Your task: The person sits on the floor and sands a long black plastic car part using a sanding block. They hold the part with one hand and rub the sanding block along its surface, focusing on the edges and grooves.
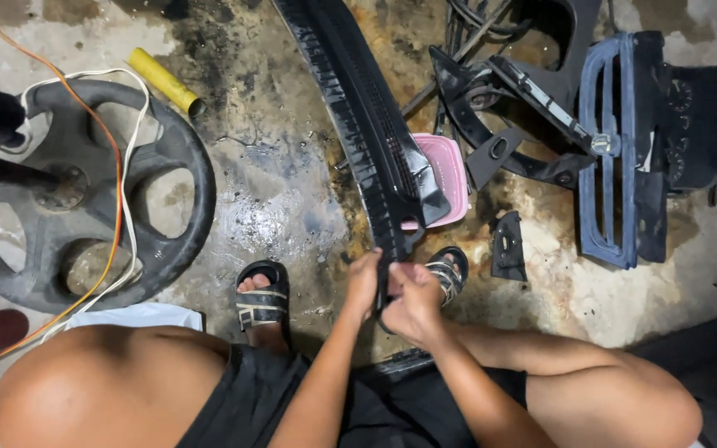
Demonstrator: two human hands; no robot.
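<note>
Hands meet at the near end of a long black plastic trim panel [367, 133], low centre of the view. Left hand [364, 284] grips the panel's left edge, fingers curled round it. Right hand [415, 303] is closed on the same end from the right, thumb on top; the two hands touch or nearly touch. What exactly the right fingers pinch there is hidden.

The panel runs from the hands up and away to the top edge, slightly leftward, ribbed along its length. Its wider glossy part lies over a pink plastic tub [448, 174].

The person squats on a wet, stained concrete floor [275, 182], feet in black sandals [263, 297], one each side of the hands.

Left: a dark steering wheel [172, 207] lying flat, with white and orange cables [118, 207] draped across it. A yellow tube [163, 80] lies beyond it.

Right: a blue grille frame [612, 149] next to black dashboard parts [695, 116], and a black bracket [499, 108] between them and the tub. A small black plastic piece [508, 246] lies alone on the floor just right of the right foot.
</note>
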